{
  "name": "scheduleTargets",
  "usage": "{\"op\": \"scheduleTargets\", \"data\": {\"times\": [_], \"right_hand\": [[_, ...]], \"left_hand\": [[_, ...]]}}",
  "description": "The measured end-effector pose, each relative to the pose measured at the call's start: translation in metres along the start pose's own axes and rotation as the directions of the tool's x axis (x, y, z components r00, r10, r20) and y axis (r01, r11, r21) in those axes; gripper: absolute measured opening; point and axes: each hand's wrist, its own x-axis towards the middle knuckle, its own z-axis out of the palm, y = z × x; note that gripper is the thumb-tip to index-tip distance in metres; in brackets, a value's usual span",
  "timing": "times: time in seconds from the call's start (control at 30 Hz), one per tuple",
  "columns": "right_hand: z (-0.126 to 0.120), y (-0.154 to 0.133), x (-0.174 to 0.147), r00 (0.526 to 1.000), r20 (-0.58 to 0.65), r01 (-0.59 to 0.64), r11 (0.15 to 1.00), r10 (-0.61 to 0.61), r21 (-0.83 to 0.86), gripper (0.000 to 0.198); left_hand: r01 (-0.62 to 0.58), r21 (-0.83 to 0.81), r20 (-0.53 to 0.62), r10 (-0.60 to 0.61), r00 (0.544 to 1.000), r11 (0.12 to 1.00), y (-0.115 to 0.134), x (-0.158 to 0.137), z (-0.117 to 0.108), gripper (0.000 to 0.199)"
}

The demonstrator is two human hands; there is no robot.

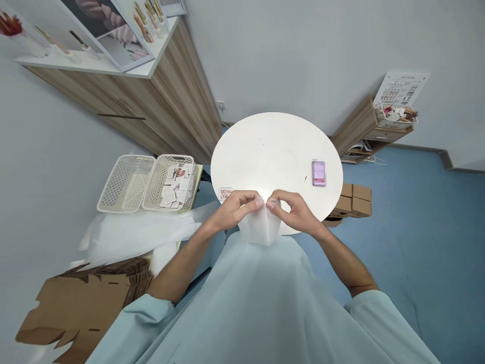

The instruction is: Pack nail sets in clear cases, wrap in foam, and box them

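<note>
Over the near edge of the round white table, my left hand (pixel 243 206) pinches the top edge of a soft, translucent white foam pouch (pixel 260 228). My right hand (pixel 291 208) grips the same edge just beside it, thumb and fingers together. The pouch hangs down from both hands in front of my light-blue garment. Partly covered by my left hand, a small clear pack with reddish pieces (pixel 225 192) lies on the tabletop. I cannot tell whether the pouch has anything inside.
A purple-screened phone-like item (pixel 319 173) lies on the table (pixel 276 136) at right. To the left stand two white baskets (pixel 127 184), one holding printed cards (pixel 176 187), with white foam sheets (pixel 140 232) and flattened cardboard boxes (pixel 83 303) nearer me. Brown boxes (pixel 356 199) sit right.
</note>
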Motion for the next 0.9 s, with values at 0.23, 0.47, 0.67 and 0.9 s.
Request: {"op": "scheduleTargets", "data": {"times": [0.23,0.47,0.67,0.9], "right_hand": [[-0.011,0.0,0.001,0.988,0.108,-0.106,0.994,0.107,-0.011,0.03],[-0.023,0.006,0.005,0.929,0.328,-0.19,0.982,0.172,0.022,0.033],[-0.016,0.012,0.003,0.951,0.267,-0.184,0.979,0.155,0.086,0.029],[0.002,0.016,-0.01,0.986,-0.155,-0.04,0.99,0.062,0.136,0.029]], "left_hand": [[0.004,0.085,0.145,-0.016,0.989,0.996,0.009,0.0,-0.009,0.039],[0.011,0.106,0.223,-0.034,0.974,0.994,0.011,-0.002,-0.008,0.042],[-0.035,0.08,0.212,0.017,0.977,0.996,0.003,-0.001,-0.003,0.037],[-0.127,0.036,-0.106,0.13,0.986,0.991,-0.01,0.0,0.019,0.035]]}}
